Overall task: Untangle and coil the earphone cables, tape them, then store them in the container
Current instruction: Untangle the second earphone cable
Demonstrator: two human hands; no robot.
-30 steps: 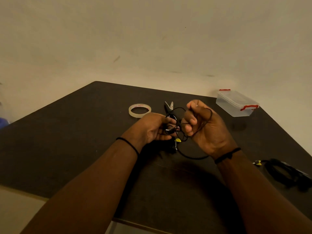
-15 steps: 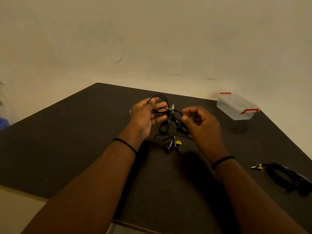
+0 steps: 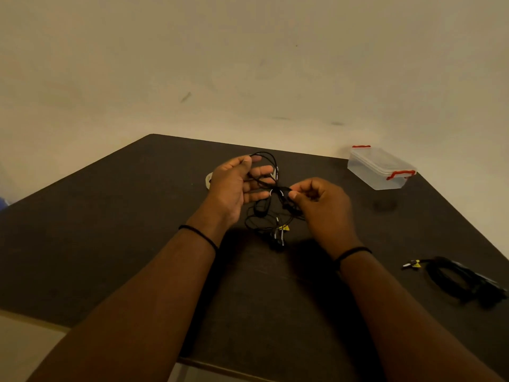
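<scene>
A tangle of black earphone cables (image 3: 268,213) hangs between the two hands above the middle of the table, its lower loops and a yellow-tagged plug end trailing down to the surface. The left hand (image 3: 237,186) is turned palm inward with its fingers spread and nearly straight; a loop of cable arches over the fingertips and strands cross the fingers. The right hand (image 3: 322,208) has its fingers curled, and its thumb and forefinger pinch the cable at the knot in the middle. Each wrist wears a thin black band.

The table (image 3: 110,244) is dark brown and matte, with its far corner pointing at a plain cream wall (image 3: 248,64) marked by a few faint scuffs. A roll of clear tape (image 3: 208,180) lies just beyond the left hand, mostly hidden by it. At the far right stands a clear plastic container (image 3: 381,168) with red clasps, its lid on. Near the right edge lies a second bundle of black cable (image 3: 462,279), a yellow-tagged plug sticking out to its left.
</scene>
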